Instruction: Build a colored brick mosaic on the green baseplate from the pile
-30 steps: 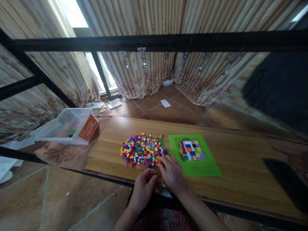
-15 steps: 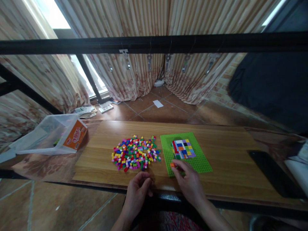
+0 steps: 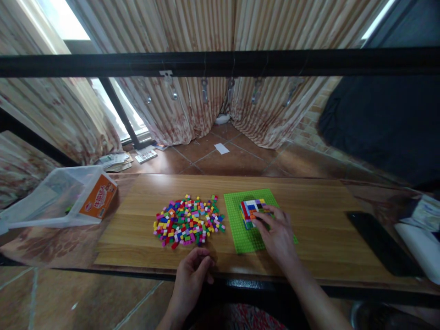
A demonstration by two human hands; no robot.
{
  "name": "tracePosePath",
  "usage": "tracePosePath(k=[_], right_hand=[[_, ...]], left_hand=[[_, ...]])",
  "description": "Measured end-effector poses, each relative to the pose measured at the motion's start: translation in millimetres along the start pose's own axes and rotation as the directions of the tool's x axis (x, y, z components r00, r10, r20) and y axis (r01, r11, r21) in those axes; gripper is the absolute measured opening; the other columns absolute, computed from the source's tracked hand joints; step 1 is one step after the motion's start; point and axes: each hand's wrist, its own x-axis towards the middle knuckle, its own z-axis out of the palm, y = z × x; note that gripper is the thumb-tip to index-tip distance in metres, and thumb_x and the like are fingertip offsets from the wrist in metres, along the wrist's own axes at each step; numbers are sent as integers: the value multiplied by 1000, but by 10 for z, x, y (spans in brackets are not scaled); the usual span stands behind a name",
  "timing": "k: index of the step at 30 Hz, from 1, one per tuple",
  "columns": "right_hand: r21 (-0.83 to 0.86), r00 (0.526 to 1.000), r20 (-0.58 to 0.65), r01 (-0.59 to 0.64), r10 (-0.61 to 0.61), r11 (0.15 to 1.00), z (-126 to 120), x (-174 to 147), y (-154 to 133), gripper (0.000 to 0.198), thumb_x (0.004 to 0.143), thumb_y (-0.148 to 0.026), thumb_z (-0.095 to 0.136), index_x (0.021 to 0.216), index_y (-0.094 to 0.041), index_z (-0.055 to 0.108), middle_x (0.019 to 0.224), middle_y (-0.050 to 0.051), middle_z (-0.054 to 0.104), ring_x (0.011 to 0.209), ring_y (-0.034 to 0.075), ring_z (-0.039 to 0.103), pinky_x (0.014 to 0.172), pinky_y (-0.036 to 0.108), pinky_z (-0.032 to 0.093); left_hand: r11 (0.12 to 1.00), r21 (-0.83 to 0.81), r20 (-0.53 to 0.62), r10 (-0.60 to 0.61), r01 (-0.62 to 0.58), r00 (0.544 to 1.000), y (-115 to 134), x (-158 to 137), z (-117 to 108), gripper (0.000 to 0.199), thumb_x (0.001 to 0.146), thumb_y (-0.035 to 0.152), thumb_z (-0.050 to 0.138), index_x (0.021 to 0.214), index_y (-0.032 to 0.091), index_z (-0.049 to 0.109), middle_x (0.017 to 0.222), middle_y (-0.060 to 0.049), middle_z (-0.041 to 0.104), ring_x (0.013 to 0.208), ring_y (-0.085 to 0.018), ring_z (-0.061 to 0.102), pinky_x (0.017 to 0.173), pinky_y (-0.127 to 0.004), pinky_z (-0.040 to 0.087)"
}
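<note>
My right hand (image 3: 277, 230) is above the block build (image 3: 252, 208), pinching a small orange building brick (image 3: 253, 214) against its top. The low, many-coloured build stands on a green studded baseplate (image 3: 237, 233). My fingers and palm cover its right side and part of the plate. Close to the table's front edge, my left hand (image 3: 193, 272) rests with its fingers curled in. What lies inside those fingers, if anything, is hidden. Just beyond it spreads a heap of loose bricks (image 3: 187, 220) in mixed colours.
A clear plastic bin (image 3: 68, 215) with an orange label lies at the left end of the wooden table (image 3: 319, 220). On the right is a flat black object (image 3: 380, 243). A dark rail (image 3: 220, 63) crosses in front of the curtains.
My right hand has moved forward and right from the baseplate's near edge, carrying the orange brick onto the build. The left hand keeps its place by the table edge. The view has shifted slightly.
</note>
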Motion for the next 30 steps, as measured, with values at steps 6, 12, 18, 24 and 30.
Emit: tracePosePath(k=[6, 12, 18, 24, 30], right_hand=[[16, 1000, -2, 20, -20, 1000, -5, -15, 33, 25, 87, -42, 55, 95, -27, 73, 115, 8, 59, 106, 26, 51, 91, 47, 44], [35, 998, -32, 62, -61, 997, 11, -6, 27, 23, 88, -39, 56, 93, -26, 73, 115, 8, 61, 105, 25, 51, 90, 46, 45], [66, 996, -7, 93, -93, 993, -108, -39, 80, 20, 88, -39, 56, 91, -28, 72, 117, 6, 61, 108, 25, 52, 92, 46, 44], [47, 994, 31, 99, -101, 994, -184, -82, 206, 18, 88, -36, 56, 91, -27, 71, 118, 7, 58, 109, 25, 51, 92, 45, 44], [66, 999, -16, 46, -45, 997, -136, -48, 222, 19, 89, -32, 53, 89, -25, 71, 116, 8, 58, 107, 24, 53, 90, 44, 45]], left_hand=[[1000, 8, 7, 4, -4, 1000, 2, -1, -6, 32, 69, 42, 68, 85, 17, 57, 66, 1, 65, 40, -8, 53, 42, -19, 39], [1000, 10, 11, 8, -8, 1000, 4, -4, -2, 32, 69, 42, 68, 85, 16, 57, 66, 1, 64, 41, -7, 54, 42, -18, 38], [1000, -4, 0, -6, 6, 1000, 14, 4, 0, 34, 67, 43, 70, 84, 16, 58, 65, 1, 64, 40, -8, 53, 41, -19, 39], [1000, 29, 0, -1, 1, 1000, -17, 24, -17, 37, 67, 45, 69, 86, 16, 58, 66, 0, 66, 41, -9, 54, 42, -20, 41], [998, 56, 13, 23, -24, 1000, -55, 27, -50, 35, 70, 44, 68, 88, 16, 57, 67, 1, 66, 41, -8, 54, 43, -19, 40]])
